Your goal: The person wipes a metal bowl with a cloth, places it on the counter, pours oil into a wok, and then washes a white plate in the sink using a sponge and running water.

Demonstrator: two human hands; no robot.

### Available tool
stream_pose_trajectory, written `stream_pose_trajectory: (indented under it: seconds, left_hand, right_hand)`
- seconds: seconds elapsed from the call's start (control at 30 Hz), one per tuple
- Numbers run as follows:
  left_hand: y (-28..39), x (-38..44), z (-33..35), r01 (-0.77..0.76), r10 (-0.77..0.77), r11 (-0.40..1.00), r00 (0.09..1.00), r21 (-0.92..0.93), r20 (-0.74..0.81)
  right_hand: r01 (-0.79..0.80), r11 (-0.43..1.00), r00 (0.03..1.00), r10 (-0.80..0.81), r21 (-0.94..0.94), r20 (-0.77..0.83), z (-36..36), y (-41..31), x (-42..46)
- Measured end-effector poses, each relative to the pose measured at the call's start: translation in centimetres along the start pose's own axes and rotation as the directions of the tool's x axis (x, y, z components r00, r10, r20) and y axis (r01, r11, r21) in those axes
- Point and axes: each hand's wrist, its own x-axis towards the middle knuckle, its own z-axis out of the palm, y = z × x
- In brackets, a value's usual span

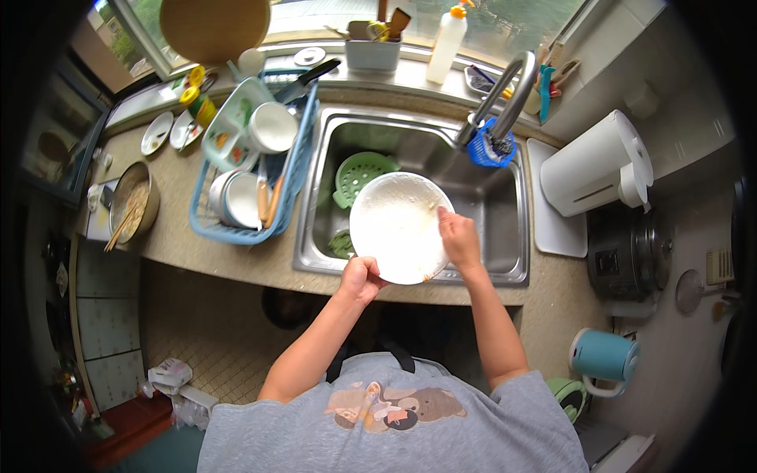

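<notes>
A white bowl (399, 227) is held over the front of the stainless steel sink (494, 224), its inside facing up and smeared with pale residue. My left hand (359, 280) grips its lower left edge, the thumb near the rim. On the right side, my right hand (460, 241) has hold of the rim. Behind the bowl, a green perforated colander (362, 172) lies in the sink and is partly hidden. Some green matter (341, 243) shows on the sink bottom left of the bowl. The steel faucet (516, 94) arches over the back right corner.
Left of the sink, a blue dish basket (236, 235) holds bowls, a divided tray and knives. Farther left stands a pot (152, 198) with food and chopsticks. A blue caddy (491, 155) hangs by the faucet. A white pitcher (591, 165) and a tray (562, 227) are at the right.
</notes>
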Motion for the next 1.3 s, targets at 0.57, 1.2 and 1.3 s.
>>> stream_pose_trajectory:
  seconds: [0.57, 1.2, 1.3]
  left_hand:
    - [-2.8, 13.0, 7.4, 0.058, -0.061, 0.997, 0.996, -0.051, -0.065]
    - [-0.3, 15.0, 6.3, 0.127, -0.127, 0.992, 0.991, -0.001, -0.046]
    - [-1.0, 15.9, 4.7, 0.136, -0.142, 0.987, 0.988, -0.081, -0.063]
  right_hand:
    - [0.396, 0.918, 0.918, -0.396, 0.000, -0.006, -5.8, 21.9, 37.2]
    - [0.113, 0.577, 0.987, -0.160, -0.809, 0.023, -6.9, 14.3, 36.2]
    - [0.027, 0.917, 0.990, -0.079, -0.398, -0.116, -7.8, 9.0, 32.4]
